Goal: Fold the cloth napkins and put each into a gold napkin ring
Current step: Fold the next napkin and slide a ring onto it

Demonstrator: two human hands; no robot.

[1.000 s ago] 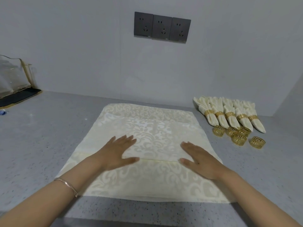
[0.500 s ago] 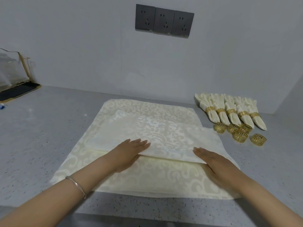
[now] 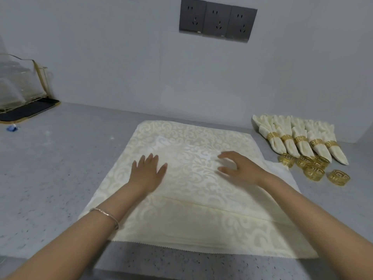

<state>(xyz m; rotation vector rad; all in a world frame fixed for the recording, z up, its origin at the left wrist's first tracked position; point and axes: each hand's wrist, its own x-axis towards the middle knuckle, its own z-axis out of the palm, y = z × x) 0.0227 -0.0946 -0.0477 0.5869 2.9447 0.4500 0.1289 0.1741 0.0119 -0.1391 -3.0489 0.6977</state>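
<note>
Five finished napkins (image 3: pixel 298 140) lay ringed at right, loose gold rings (image 3: pixel 314 170) just beside. Folding step: top damask napkin (image 3: pixel 191 188) spread mid-counter (image 3: pixel 50 168). Left hand (image 3: pixel 146 174) flat, pressing cloth; right hand (image 3: pixel 240 168) loosely spread over cloth, gripping nothing. Next likely: pinch edge, fold narrower.

- Left forearm (image 3: pixel 80 235) and right forearm (image 3: pixel 312 215): both seen bare up to frame edge.
- Left hand (image 3: pixel 148 174) and right hand (image 3: pixel 240 170): both uncovered.
- Thin bracelet (image 3: pixel 107 216) is worn on left wrist. Narrow metal band, pale gold-pink tone, light is reflected on upper side.
- Small thicker part is noted at bracelet's lower end; whether it is clasp cannot be told.
- Fingernails too blurred to be described.
</note>
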